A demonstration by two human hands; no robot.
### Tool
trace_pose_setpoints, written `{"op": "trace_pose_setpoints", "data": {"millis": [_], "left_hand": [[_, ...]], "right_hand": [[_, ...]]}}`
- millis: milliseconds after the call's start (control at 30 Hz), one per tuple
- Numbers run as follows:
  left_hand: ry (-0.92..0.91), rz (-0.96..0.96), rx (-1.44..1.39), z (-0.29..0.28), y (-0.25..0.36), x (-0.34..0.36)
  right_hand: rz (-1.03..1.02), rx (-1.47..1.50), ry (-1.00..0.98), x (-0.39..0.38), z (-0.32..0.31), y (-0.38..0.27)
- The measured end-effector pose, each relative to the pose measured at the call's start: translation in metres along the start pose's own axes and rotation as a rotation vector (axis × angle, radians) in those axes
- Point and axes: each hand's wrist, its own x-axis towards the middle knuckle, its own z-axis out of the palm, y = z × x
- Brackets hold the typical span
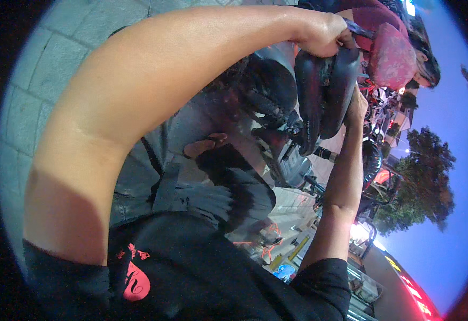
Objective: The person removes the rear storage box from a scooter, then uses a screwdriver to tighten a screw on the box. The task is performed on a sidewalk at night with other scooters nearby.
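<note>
Fingers of my left hand [330, 35] are curled at the upper end of a black padded, two-lobed seat [333, 96], close to a dark metal bar [359, 29]. Along the seat's right side, my right hand [356, 104] touches it, with its fingertips partly hidden behind the padding. A bulky black rounded part [266, 80] of what looks like a two-wheeler sits left of the seat, above a grey body section [290, 168].
Another person in maroon [373, 13] is beside a mottled pink rounded object [391, 56]. Grey paving [47, 64] lies at left, my sandalled foot [202, 147] below the machine. Parked two-wheelers [383, 101], trees [421, 182] and a lit shopfront [407, 283] stand beyond.
</note>
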Motion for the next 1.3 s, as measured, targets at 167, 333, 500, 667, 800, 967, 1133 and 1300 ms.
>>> {"op": "trace_pose_setpoints", "data": {"millis": [167,333,500,667,800,967,1133,1300], "left_hand": [[-0.06,-0.047,0.087,-0.006,0.014,-0.005],[-0.129,-0.041,0.238,-0.012,0.02,0.0],[-0.15,-0.079,0.412,-0.012,0.041,-0.01],[-0.186,-0.073,0.539,-0.023,0.062,-0.034],[-0.133,-0.11,0.586,-0.02,0.059,-0.037],[0.187,0.208,0.871,0.027,0.025,-0.022],[0.063,0.35,1.174,0.018,0.033,-0.025],[0.15,0.27,0.691,0.039,0.021,-0.006]], "right_hand": [[0.103,-0.007,0.065,0.011,-0.007,0.004],[0.078,0.028,0.047,0.005,0.003,-0.003],[0.08,0.082,0.086,0.005,0.003,0.004],[0.013,0.02,0.055,0.001,0.004,0.01],[0.014,-0.083,0.099,0.02,0.005,0.025],[-0.093,-0.372,0.074,0.01,-0.009,0.002],[-0.279,-0.304,-0.063,0.025,0.021,-0.027],[-0.177,-0.295,-0.072,0.015,0.01,-0.016]]}}
